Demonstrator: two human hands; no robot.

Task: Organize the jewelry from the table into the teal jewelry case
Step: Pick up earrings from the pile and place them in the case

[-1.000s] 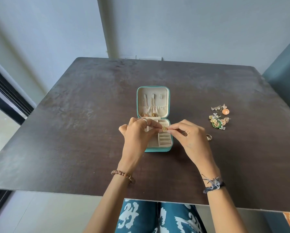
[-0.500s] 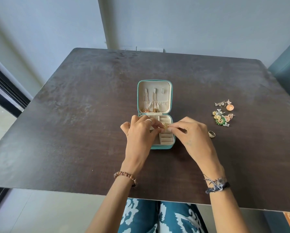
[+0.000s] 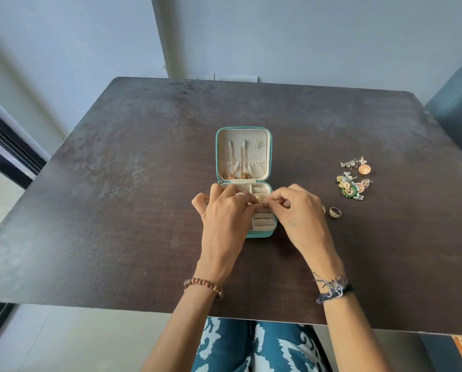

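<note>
The teal jewelry case (image 3: 270, 157) lies open mid-table, cream inside, with two gold necklaces hanging in its lid. Over its lower tray, my left hand (image 3: 224, 213) and my right hand (image 3: 299, 213) meet fingertip to fingertip and both pinch a small gold earring (image 3: 260, 200). Loose jewelry waits to the right: a heap of colourful earrings (image 3: 352, 186), an orange round earring (image 3: 364, 169) beside a silver one (image 3: 349, 164), and a gold ring (image 3: 334, 212). Another ring (image 3: 323, 209) peeks out by my right hand.
The dark wooden table (image 3: 117, 210) reaches to a grey wall at the back. A teal chair (image 3: 460, 108) stands at the right edge. My patterned trousers show below the near table edge.
The view shifted slightly; my hands stayed together over the case tray, still pinching the gold earring, with only small finger movements.
</note>
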